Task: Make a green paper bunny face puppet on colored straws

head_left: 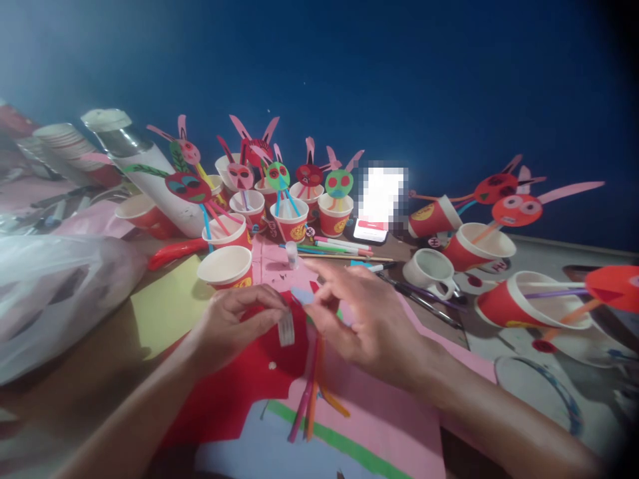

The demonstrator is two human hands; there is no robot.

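Over a sheet of red paper, my left hand pinches a small white strip with faint markings. Thumb and forefinger of my right hand close on a small light blue paper piece, right beside the left fingertips. Below the hands lie a purple stick and an orange stick, their upper ends partly hidden. Pink paper and a green paper strip spread underneath. A small clear container stands just beyond the fingers.
Several red paper cups hold stick puppets with paper faces and long ears, such as a green one. A phone, markers and a white mug sit behind. Left are a plastic bag, yellow paper and an empty cup.
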